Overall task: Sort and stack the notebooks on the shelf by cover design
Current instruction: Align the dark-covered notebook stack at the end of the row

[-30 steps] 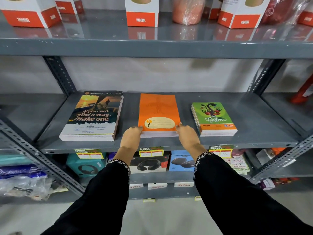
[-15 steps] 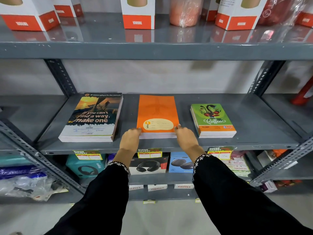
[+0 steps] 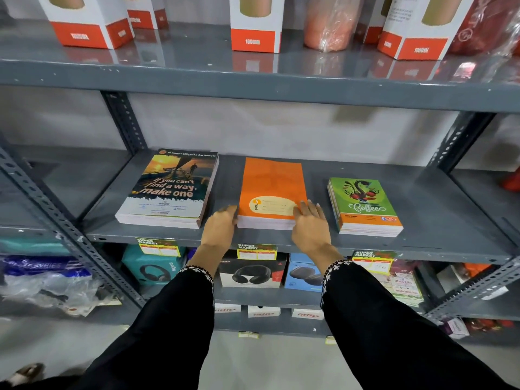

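A: What are the hands doing?

B: The left hand [image 3: 221,228] is pressed flat against the near left corner of the orange notebook stack [image 3: 271,192], fingers loosely curled at its edge, gripping nothing. The right hand [image 3: 309,223] lies open over the near right corner, fingers spread on the cover beside the yellow label. Neither one grasps; both bracket the pile.

A: So which step is that?

B: I'd judge it as squaring up the middle stack, nudging its edges flush. The sorting looks mostly finished: three piles lie apart on the same shelf board, one design each.

A: Which piles?

B: On the left, the stack with the sunset cover reading "If you can't find a way, make one" [image 3: 168,190]. On the right, the smaller green stack marked "Coffee" [image 3: 363,204]. The orange one sits between them, touching neither.

A: What does the next move call for?

B: Probably a light inward press from both sides, then letting go without dragging the top cover askew. The paper covers look slick, so a sideways slide is the risk.

A: And the surroundings?

B: A grey metal shelf [image 3: 436,220] on slotted uprights, with yellow price tags [image 3: 159,247] on its front lip. Above, white and red boxes marked 1000ML [image 3: 255,23]; below, boxed headphones [image 3: 250,273]. It looks like a shop.
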Tool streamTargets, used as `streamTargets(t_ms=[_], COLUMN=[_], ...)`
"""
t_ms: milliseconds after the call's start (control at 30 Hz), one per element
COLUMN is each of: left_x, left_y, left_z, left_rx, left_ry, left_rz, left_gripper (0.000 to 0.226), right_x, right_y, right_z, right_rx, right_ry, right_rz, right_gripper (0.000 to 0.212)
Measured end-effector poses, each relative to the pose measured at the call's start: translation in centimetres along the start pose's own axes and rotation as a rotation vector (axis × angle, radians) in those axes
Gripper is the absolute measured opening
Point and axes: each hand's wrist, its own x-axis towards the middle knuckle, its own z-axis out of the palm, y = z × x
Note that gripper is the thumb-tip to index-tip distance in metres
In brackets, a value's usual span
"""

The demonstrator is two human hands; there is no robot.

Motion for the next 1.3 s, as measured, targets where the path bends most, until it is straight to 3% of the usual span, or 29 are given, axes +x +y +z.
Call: streamTargets(t_ms=[333,433,600,833,1000,1300], left_x=[-0.5,0.0,1.4,2.1,2.1,1.9], left_y=[-10.8,-16.0,-22.6,-25.5,-26.2,-25.7], left_z=[-5.7,-7.3,-9.5,-9.8,-9.6,-10.5], left_rx=[0.121,0.116,0.167,0.073,-0.084,-0.104], left_ry=[0.091,0.077,-0.083,-0.147,-0.054,-0.007], left_rz=[-0.023,-0.04,-0.024,-0.014,-0.097,-0.093], left_gripper=[0.032,0.036,0.042,0.037,0.046,0.033], right_x=[3.1,3.7,4.4,5.0,5.6,5.8], right_y=[-12.4,-17.0,-22.5,-25.0,-25.0,-25.0], right_z=[-1.0,-0.9,-0.1,1.3,1.4,1.8], right_rx=[0.144,0.227,0.277,0.166,0.079,0.09], right_ry=[0.012,-0.047,-0.175,-0.197,-0.156,-0.112], right_rz=[-0.275,-0.263,-0.158,-0.028,-0.009,-0.029], right_gripper=[0.051,0.047,0.051,0.036,0.035,0.03])
